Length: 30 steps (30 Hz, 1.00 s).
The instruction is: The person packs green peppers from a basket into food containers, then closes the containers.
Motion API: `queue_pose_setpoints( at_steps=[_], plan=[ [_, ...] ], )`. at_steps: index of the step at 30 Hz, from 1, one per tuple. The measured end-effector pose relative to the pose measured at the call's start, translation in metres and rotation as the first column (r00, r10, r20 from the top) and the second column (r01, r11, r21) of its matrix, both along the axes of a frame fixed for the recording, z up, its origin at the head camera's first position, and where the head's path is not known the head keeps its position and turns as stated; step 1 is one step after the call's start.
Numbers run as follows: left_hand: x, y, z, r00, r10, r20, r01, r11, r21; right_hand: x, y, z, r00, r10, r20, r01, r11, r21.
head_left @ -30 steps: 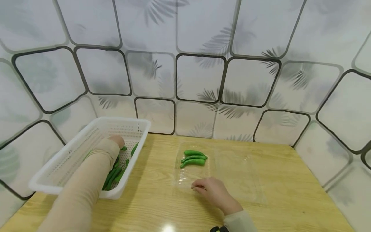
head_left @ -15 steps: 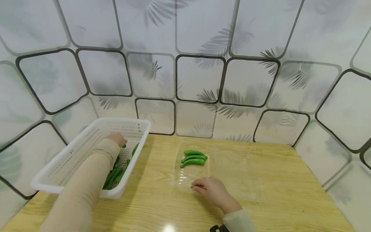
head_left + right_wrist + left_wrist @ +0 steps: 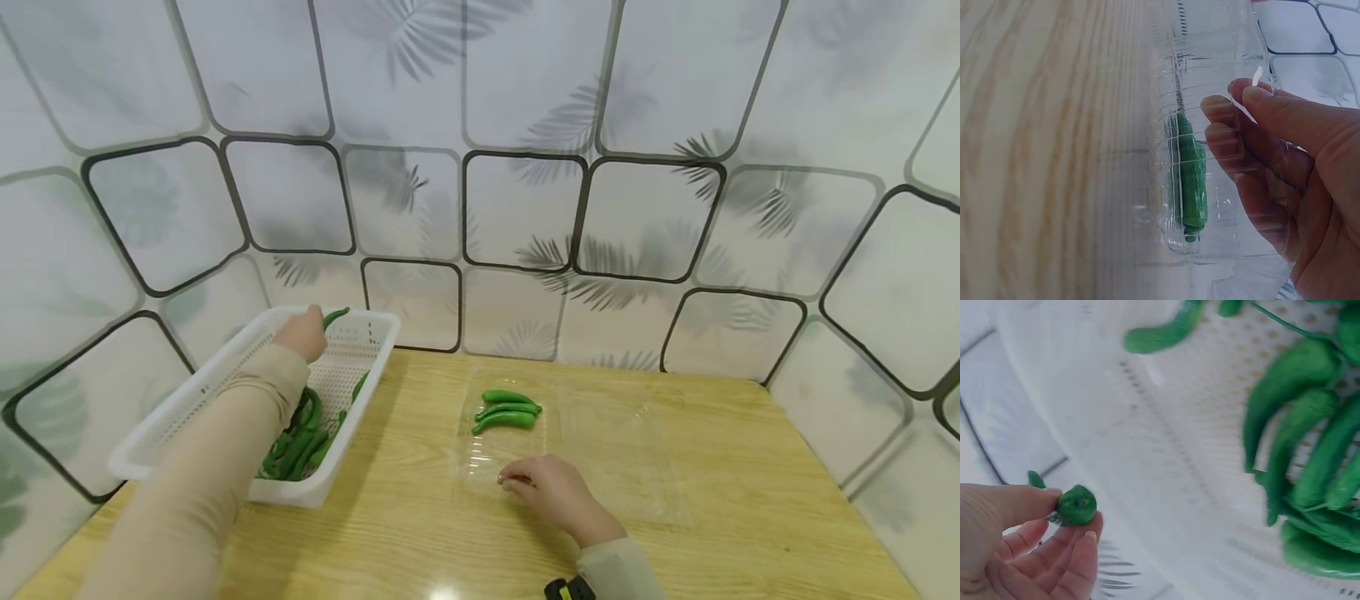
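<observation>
Being held up over the basket (image 3: 292, 494), near its far end, a green pepper (image 3: 335, 317) is pinched between the thumb and fingertips of the left hand (image 3: 302, 333), which is closed just far enough to grip it. Half a second earlier that hand was sunk lower inside the basket; now it has been raised, and one end of the pepper is seen against the basket's far rim. More of the loose peppers (image 3: 300, 450) is now revealed beside the sleeve, heaped in the near right part of the basket. To the right of the basket, on the wooden table (image 3: 420, 467), things are left as they were: a clear plastic box (image 3: 517, 446) is laid open, its lid (image 3: 615, 450) on the side farther from the basket, and three green peppers (image 3: 507, 408) are set side by side in the half nearer the basket, toward the back. The near edge of that box is pinched, as before, by the right hand (image 3: 551, 492), whose thumb and bent fingers are placed on opposite sides of the thin plastic. Basket and patterned wall (image 3: 517, 208) are both shifted slightly rightward in the head view.
</observation>
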State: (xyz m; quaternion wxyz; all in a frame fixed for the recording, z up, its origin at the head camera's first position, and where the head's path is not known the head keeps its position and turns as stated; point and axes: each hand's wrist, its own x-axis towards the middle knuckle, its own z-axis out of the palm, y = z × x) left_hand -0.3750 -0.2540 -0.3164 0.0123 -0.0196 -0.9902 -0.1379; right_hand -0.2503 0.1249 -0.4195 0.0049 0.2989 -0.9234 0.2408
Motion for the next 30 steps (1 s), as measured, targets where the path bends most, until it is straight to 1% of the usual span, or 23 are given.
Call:
queue_pose_setpoints(
  at_steps=[3, 7, 10, 13, 15, 18, 23, 26, 30],
  plan=[
    [0.003, 0.012, 0.012, 0.998, 0.002, -0.058, -0.001, 1.0, 0.013, 0.0, 0.0, 0.0, 0.999, 0.0, 0.038, 0.0, 1.0, -0.004],
    [0.003, 0.033, 0.021, 0.993, -0.012, -0.117, 0.017, 0.999, 0.045, 0.0, 0.0, 0.001, 0.998, -0.003, 0.056, 0.003, 1.0, -0.01],
    [0.004, 0.054, 0.025, 0.991, -0.056, -0.124, 0.065, 0.996, 0.067, 0.0, 0.001, 0.0, 0.999, -0.004, 0.04, 0.004, 1.0, -0.01],
    [0.008, 0.073, 0.028, 0.987, -0.11, -0.116, 0.12, 0.989, 0.085, 0.001, 0.0, 0.0, 1.0, -0.004, 0.019, 0.004, 1.0, -0.008],
    [0.012, 0.083, 0.029, 0.982, -0.142, -0.12, 0.153, 0.985, 0.082, 0.001, -0.001, 0.0, 1.0, 0.0, 0.013, 0.0, 1.0, -0.011],
    [0.017, 0.097, 0.029, 0.973, -0.19, -0.13, 0.198, 0.979, 0.057, 0.0, -0.001, -0.001, 1.0, 0.003, 0.005, -0.003, 1.0, -0.008],
    [0.023, 0.117, 0.027, 0.963, -0.245, -0.109, 0.248, 0.969, 0.016, 0.0, -0.001, -0.002, 1.0, 0.001, 0.011, -0.001, 1.0, -0.011],
    [0.023, 0.129, 0.022, 0.958, -0.274, -0.086, 0.274, 0.962, -0.007, 0.0, -0.001, -0.003, 1.0, 0.002, 0.005, -0.002, 1.0, -0.023],
    [0.025, 0.148, 0.013, 0.946, -0.321, -0.045, 0.319, 0.946, -0.054, -0.001, 0.0, -0.003, 1.0, 0.006, -0.024, -0.007, 1.0, -0.029]
  ],
)
